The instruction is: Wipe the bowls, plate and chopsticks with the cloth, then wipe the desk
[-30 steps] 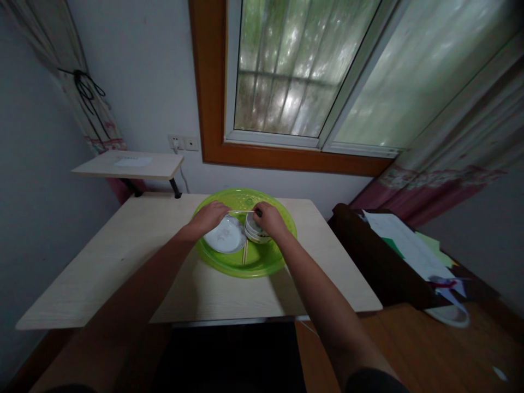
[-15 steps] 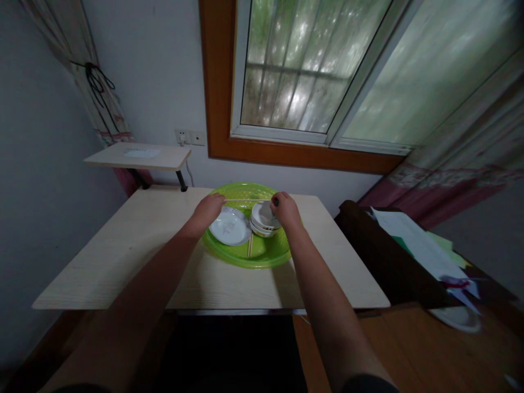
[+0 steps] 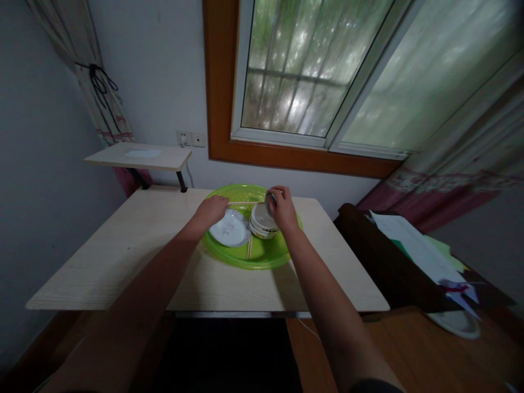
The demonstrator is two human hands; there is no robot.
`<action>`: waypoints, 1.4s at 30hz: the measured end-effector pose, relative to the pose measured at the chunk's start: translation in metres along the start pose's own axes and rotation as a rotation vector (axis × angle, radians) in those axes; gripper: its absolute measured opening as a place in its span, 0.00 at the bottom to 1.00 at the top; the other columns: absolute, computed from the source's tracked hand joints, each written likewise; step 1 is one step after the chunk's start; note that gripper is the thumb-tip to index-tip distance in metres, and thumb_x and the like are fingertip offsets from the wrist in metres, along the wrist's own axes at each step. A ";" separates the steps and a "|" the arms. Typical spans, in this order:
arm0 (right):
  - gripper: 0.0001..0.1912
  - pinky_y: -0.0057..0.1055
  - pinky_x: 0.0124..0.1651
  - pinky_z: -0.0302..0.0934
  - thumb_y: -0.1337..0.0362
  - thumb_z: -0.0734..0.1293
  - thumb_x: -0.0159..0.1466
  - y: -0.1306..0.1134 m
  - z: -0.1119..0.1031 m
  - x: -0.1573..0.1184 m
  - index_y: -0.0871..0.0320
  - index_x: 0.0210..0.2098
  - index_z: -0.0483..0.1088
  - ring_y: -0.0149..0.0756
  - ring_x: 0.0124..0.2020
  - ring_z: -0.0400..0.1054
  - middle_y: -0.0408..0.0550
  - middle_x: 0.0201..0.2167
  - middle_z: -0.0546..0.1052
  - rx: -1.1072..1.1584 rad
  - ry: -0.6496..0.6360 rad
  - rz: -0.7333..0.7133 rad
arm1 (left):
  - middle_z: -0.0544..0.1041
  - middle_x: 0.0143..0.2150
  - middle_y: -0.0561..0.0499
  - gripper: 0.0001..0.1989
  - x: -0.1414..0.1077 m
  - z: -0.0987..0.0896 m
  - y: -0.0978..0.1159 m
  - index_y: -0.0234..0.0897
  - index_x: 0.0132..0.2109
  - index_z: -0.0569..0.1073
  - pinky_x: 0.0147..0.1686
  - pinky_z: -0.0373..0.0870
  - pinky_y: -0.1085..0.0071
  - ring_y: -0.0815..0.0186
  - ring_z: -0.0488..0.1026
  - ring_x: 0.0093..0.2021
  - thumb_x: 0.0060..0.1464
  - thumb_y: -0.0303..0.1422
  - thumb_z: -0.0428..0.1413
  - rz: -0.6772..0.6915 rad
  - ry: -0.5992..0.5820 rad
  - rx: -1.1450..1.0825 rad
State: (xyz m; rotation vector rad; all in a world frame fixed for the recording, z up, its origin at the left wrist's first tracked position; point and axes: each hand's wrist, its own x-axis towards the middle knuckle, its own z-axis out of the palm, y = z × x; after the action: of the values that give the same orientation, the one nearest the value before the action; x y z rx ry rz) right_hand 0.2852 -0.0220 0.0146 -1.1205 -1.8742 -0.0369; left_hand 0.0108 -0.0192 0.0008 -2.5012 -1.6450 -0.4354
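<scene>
My left hand (image 3: 213,210) is closed on one end of a pale chopstick (image 3: 244,203), held level above the far part of a green basin (image 3: 245,263). In my right hand (image 3: 281,206) is a round dark-grey pad (image 3: 269,204), curled in the fingers; its kind is too small to tell. The chopstick's right end reaches this pad, and I cannot tell whether they touch. Below the hands, a white plate (image 3: 230,229) lies in the basin beside stacked white bowls (image 3: 262,224). More chopsticks (image 3: 249,246) lie between the plate and the bowls.
The basin stands on a pale wooden table (image 3: 123,251). A small raised shelf (image 3: 141,157) is at the table's back left. Behind are the wall and a window (image 3: 298,82). Papers (image 3: 413,240) lie on dark furniture at the right.
My right hand has turned and lifted slightly, so the grey pad faces the chopstick more openly. My left hand has shifted slightly right, still holding the chopstick.
</scene>
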 end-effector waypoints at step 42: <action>0.16 0.40 0.52 0.67 0.67 0.69 0.65 -0.020 0.038 0.004 0.56 0.52 0.68 0.40 0.44 0.69 0.52 0.49 0.70 0.134 -0.213 -0.104 | 0.82 0.43 0.40 0.15 -0.001 -0.006 0.002 0.37 0.45 0.79 0.46 0.68 0.64 0.55 0.77 0.45 0.67 0.35 0.48 0.101 0.016 -0.080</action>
State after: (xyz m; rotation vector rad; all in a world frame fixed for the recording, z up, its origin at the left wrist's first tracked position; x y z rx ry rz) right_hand 0.2440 -0.0141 0.0040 -0.9654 -2.0899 0.1525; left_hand 0.0116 -0.0221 0.0061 -2.6168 -1.5162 -0.5180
